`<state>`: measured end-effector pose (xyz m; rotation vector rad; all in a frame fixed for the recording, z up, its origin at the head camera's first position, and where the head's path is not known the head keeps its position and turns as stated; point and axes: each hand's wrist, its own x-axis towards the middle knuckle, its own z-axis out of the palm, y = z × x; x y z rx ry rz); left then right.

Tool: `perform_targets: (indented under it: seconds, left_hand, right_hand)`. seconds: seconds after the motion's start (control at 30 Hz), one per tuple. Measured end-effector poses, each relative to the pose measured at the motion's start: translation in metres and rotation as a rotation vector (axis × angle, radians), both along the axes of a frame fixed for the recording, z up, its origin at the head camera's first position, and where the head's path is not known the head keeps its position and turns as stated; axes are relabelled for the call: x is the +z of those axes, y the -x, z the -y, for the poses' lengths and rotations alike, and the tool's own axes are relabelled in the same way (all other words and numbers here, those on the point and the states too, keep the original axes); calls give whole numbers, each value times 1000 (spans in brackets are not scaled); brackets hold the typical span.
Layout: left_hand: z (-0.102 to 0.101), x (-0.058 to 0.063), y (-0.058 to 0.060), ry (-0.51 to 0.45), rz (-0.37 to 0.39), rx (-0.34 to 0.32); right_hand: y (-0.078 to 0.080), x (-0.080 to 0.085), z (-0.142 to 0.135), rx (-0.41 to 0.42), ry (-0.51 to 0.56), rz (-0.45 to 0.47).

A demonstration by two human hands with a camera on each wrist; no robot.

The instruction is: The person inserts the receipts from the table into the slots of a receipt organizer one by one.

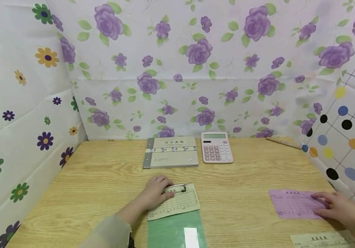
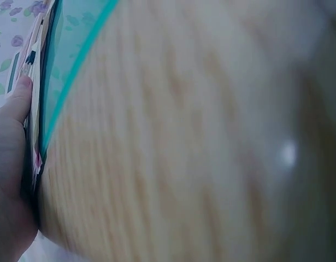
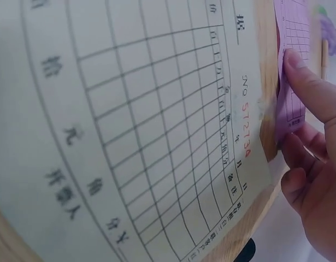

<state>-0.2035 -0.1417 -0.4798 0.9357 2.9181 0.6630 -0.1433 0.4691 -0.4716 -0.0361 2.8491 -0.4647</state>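
My left hand (image 1: 156,193) grips the top left of a green clipboard (image 1: 173,230), beside its metal clip (image 1: 175,188). A pale yellow printed receipt form (image 1: 177,204) lies under the clip, and my left thumb (image 2: 20,101) rests on the paper side. At the right, my right hand (image 1: 338,206) pinches the right edge of a pink receipt form (image 1: 295,204). The right wrist view has the thumb on the face of the pink form (image 3: 292,103) and the other fingers curled beneath it.
A loose pale yellow form (image 1: 323,239) lies at the front right, close below my right hand. Toward the back stand a grey account book (image 1: 171,152) and a pink and white calculator (image 1: 216,147). A pen-like stick (image 1: 284,142) lies back right. Patterned cloth (image 1: 177,79) walls surround the wooden table (image 1: 103,172).
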Motion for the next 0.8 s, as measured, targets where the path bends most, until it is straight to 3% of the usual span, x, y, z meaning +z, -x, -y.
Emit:
perform_targets:
  seconds: [0.23,0.47,0.8]
  left_hand:
    - [0,0,1,6,1,3]
    - [-1,1,1,3,1,5]
    - [-1,0,0,6,7,9]
  right_hand:
    - [1,1,1,11,18,15]
    - [1,5,2,-41,104,59]
    - [3,16,3,-38,127,21]
